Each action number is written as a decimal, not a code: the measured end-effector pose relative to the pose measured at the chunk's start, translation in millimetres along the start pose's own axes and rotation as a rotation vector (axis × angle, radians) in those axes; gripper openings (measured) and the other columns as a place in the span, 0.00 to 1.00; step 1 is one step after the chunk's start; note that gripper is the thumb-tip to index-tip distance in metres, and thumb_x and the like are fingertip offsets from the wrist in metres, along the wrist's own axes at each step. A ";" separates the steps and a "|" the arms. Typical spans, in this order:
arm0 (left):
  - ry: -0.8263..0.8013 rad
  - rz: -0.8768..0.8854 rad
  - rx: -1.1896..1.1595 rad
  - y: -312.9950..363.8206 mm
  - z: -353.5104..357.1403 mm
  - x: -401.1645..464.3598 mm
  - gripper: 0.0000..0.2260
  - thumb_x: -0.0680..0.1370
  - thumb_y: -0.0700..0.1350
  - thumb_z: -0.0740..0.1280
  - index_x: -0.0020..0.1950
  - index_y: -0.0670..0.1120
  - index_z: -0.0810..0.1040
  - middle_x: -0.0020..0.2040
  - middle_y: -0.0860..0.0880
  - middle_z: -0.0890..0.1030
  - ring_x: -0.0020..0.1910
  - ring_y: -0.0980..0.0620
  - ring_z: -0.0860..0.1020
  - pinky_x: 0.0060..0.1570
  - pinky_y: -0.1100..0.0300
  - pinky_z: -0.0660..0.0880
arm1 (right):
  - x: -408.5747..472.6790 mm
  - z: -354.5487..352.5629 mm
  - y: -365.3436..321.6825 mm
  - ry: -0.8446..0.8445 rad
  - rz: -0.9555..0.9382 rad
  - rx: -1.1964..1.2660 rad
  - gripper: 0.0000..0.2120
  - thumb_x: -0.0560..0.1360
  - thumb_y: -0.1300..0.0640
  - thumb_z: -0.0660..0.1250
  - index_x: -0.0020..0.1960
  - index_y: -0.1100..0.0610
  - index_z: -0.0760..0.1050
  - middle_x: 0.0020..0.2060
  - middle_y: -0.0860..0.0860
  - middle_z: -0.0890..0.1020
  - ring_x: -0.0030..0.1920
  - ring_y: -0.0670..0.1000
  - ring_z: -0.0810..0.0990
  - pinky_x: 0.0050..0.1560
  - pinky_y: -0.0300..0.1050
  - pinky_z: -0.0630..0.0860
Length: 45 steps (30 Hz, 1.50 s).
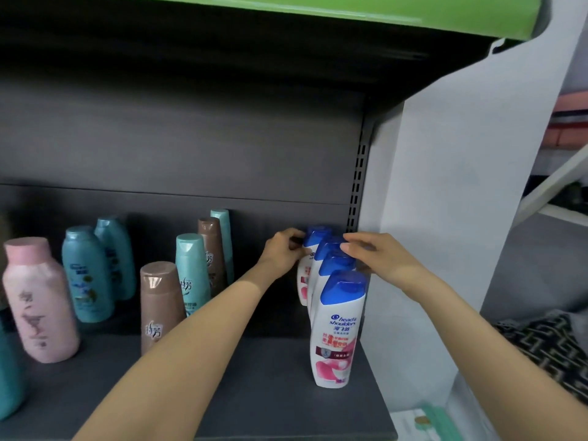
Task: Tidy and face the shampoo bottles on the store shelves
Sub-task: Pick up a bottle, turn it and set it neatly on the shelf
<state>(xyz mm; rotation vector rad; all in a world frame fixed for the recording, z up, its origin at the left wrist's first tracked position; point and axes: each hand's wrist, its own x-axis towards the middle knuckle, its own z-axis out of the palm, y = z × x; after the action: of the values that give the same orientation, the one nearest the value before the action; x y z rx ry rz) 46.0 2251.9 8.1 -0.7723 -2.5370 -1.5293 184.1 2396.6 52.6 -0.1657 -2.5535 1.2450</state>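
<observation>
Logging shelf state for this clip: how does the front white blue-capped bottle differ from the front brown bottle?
The front white bottle has a blue cap and a pink-red label; the front brown bottle is brown all over, cap included. The white one stands in a row beside the right shelf wall; the brown one stands mid-shelf. Both are upright, labels facing forward, untouched by either hand.

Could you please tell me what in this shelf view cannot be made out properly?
- Head view: labels of the three rear white bottles, hidden behind the front bottle.
- Right hand: its fingertips blur over the blue caps, so its grip is unclear.
- Left hand: how firmly it holds the rearmost bottle.
- Teal bottle at the left edge, cut off.
- Pink bottle: print too blurred to read.
</observation>
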 end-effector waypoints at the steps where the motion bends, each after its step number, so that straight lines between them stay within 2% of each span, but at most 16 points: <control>1: 0.000 0.008 0.022 -0.5 -2.7 0.6 0.17 0.74 0.39 0.70 0.62 0.44 0.75 0.56 0.42 0.80 0.56 0.46 0.78 0.60 0.54 0.73 | 0.5 0.0 -0.1 -0.003 0.001 -0.003 0.21 0.77 0.49 0.65 0.68 0.53 0.71 0.61 0.53 0.78 0.60 0.53 0.77 0.64 0.52 0.73; 3: -0.005 -0.003 0.033 0.3 -5.7 1.7 0.17 0.74 0.40 0.70 0.63 0.44 0.75 0.54 0.42 0.81 0.54 0.46 0.79 0.59 0.55 0.74 | -0.4 -0.3 -1.7 -0.013 0.016 0.037 0.20 0.77 0.50 0.64 0.68 0.53 0.71 0.60 0.53 0.78 0.58 0.52 0.78 0.64 0.52 0.73; 7: -0.050 -0.044 0.010 2.2 -0.5 0.9 0.14 0.77 0.41 0.67 0.62 0.45 0.75 0.53 0.44 0.80 0.49 0.47 0.79 0.45 0.57 0.77 | -2.5 -0.2 -3.0 -0.032 0.037 0.109 0.18 0.78 0.53 0.64 0.67 0.54 0.72 0.56 0.52 0.79 0.52 0.50 0.79 0.60 0.49 0.75; 10: -0.057 -0.070 -0.084 1.6 7.4 -1.2 0.12 0.77 0.40 0.66 0.60 0.46 0.75 0.55 0.42 0.79 0.53 0.44 0.79 0.48 0.52 0.80 | -2.2 0.8 -2.4 -0.035 0.049 0.134 0.17 0.78 0.53 0.64 0.66 0.54 0.72 0.54 0.51 0.80 0.49 0.49 0.79 0.59 0.48 0.76; 14: -0.064 -0.092 -0.162 4.3 13.7 -2.5 0.09 0.78 0.38 0.65 0.57 0.46 0.75 0.55 0.40 0.79 0.54 0.43 0.79 0.47 0.54 0.80 | -0.6 1.1 0.4 -0.032 0.058 0.166 0.18 0.78 0.54 0.65 0.66 0.55 0.72 0.55 0.53 0.80 0.52 0.51 0.80 0.60 0.50 0.76; 19: -0.093 -0.076 -0.095 6.9 11.2 -2.7 0.11 0.78 0.40 0.64 0.61 0.46 0.75 0.56 0.43 0.79 0.55 0.45 0.78 0.55 0.50 0.78 | -0.4 0.8 1.1 -0.037 0.051 0.169 0.18 0.78 0.54 0.65 0.66 0.55 0.72 0.55 0.53 0.80 0.52 0.52 0.80 0.58 0.49 0.77; 22: -0.047 -0.031 0.001 11.4 7.2 -6.1 0.14 0.78 0.41 0.64 0.64 0.44 0.73 0.59 0.43 0.78 0.59 0.47 0.76 0.60 0.56 0.72 | -1.0 0.5 -0.2 -0.013 0.019 0.064 0.18 0.77 0.53 0.65 0.66 0.54 0.73 0.58 0.53 0.80 0.56 0.52 0.79 0.60 0.50 0.75; 26: 0.079 0.001 0.045 26.0 -2.6 -17.1 0.13 0.79 0.42 0.64 0.62 0.41 0.74 0.58 0.42 0.79 0.59 0.47 0.76 0.54 0.63 0.68 | -9.3 0.8 -11.5 0.108 -0.106 -0.169 0.15 0.78 0.55 0.64 0.64 0.55 0.75 0.59 0.51 0.79 0.58 0.49 0.76 0.55 0.36 0.68; 28: 0.160 0.039 0.095 34.0 -11.3 -26.7 0.11 0.78 0.42 0.64 0.59 0.40 0.76 0.56 0.43 0.80 0.57 0.48 0.77 0.52 0.65 0.68 | -16.3 2.7 -20.8 0.191 -0.170 -0.199 0.13 0.78 0.57 0.64 0.61 0.56 0.77 0.56 0.51 0.80 0.54 0.48 0.77 0.51 0.33 0.67; 31: 0.178 0.092 0.199 47.0 -29.5 -45.9 0.08 0.78 0.44 0.65 0.54 0.43 0.78 0.52 0.45 0.81 0.54 0.48 0.78 0.54 0.59 0.72 | -31.3 9.3 -40.2 0.286 -0.262 -0.161 0.10 0.78 0.60 0.63 0.57 0.56 0.79 0.49 0.51 0.82 0.45 0.45 0.76 0.41 0.23 0.68; 33: 0.154 0.116 0.289 58.6 -46.6 -65.3 0.07 0.78 0.46 0.65 0.54 0.45 0.78 0.52 0.46 0.81 0.52 0.47 0.78 0.55 0.54 0.74 | -45.5 18.2 -55.8 0.314 -0.294 -0.137 0.10 0.77 0.62 0.63 0.55 0.56 0.80 0.47 0.49 0.81 0.43 0.43 0.76 0.38 0.20 0.67; 35: 0.147 0.173 0.349 69.4 -67.3 -89.6 0.07 0.77 0.47 0.64 0.53 0.47 0.77 0.51 0.47 0.81 0.52 0.47 0.78 0.55 0.51 0.75 | -62.8 31.3 -71.7 0.329 -0.304 -0.121 0.10 0.77 0.61 0.63 0.54 0.54 0.80 0.45 0.48 0.82 0.43 0.44 0.78 0.40 0.23 0.69; 38: 0.202 0.332 0.399 77.0 -102.9 -132.1 0.08 0.77 0.46 0.64 0.54 0.47 0.77 0.50 0.48 0.82 0.52 0.48 0.78 0.52 0.51 0.76 | -88.5 59.3 -92.8 0.305 -0.308 -0.103 0.10 0.77 0.59 0.63 0.54 0.53 0.80 0.47 0.48 0.83 0.47 0.47 0.80 0.51 0.39 0.75; 39: 0.225 0.389 0.404 76.3 -116.0 -145.8 0.08 0.77 0.46 0.64 0.54 0.46 0.77 0.50 0.49 0.82 0.51 0.49 0.78 0.52 0.51 0.76 | -96.0 70.3 -99.1 0.290 -0.308 -0.104 0.10 0.77 0.59 0.64 0.55 0.54 0.80 0.48 0.48 0.83 0.49 0.47 0.80 0.53 0.41 0.75; 42: 0.286 0.505 0.441 63.2 -153.1 -176.8 0.09 0.77 0.45 0.64 0.55 0.46 0.77 0.50 0.49 0.80 0.52 0.49 0.76 0.54 0.49 0.73 | -113.6 102.9 -115.7 0.259 -0.300 -0.069 0.10 0.76 0.59 0.65 0.55 0.53 0.80 0.49 0.48 0.83 0.50 0.46 0.79 0.52 0.37 0.72; 45: 0.315 0.437 0.406 38.1 -182.0 -195.7 0.11 0.76 0.46 0.66 0.57 0.46 0.76 0.54 0.48 0.78 0.55 0.49 0.74 0.56 0.53 0.71 | -127.3 131.4 -128.8 0.234 -0.251 -0.012 0.10 0.76 0.60 0.65 0.56 0.54 0.80 0.48 0.49 0.82 0.49 0.46 0.79 0.51 0.36 0.71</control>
<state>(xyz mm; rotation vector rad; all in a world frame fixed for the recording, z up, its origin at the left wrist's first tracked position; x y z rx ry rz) 200.0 2038.2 67.4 -0.8672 -2.1534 -0.8832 267.4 2189.0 50.3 0.0079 -2.2989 1.0494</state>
